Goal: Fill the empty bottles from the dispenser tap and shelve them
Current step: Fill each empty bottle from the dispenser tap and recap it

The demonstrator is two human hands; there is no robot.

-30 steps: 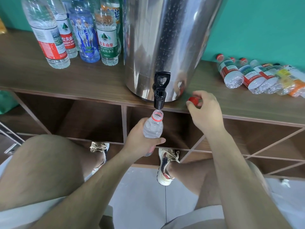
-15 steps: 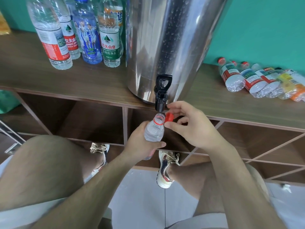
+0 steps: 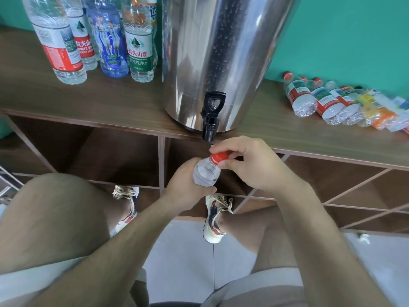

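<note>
Head view, looking down past my knees: my left hand [image 3: 186, 187] grips a small clear bottle [image 3: 205, 172] around its body, fingers curled round it. It holds the bottle just below and in front of the black tap [image 3: 210, 120] of the steel dispenser [image 3: 221, 52]. My right hand [image 3: 250, 167] pinches the red cap [image 3: 219, 156] sitting on the bottle's neck, thumb on the near side, fingers curled over the far side. I cannot tell how full the bottle is.

The dispenser stands on the wooden surface [image 3: 88, 100], its tap overhanging the front edge. Left of it, a group of upright bottles [image 3: 137, 41] stands with labels facing me. To the right, a row of lying bottles [image 3: 327, 100] rests near the green wall [image 3: 343, 36]. Below the surface are open shelf compartments [image 3: 119, 156], and my shoes [image 3: 213, 229] rest on the pale floor [image 3: 183, 251].
</note>
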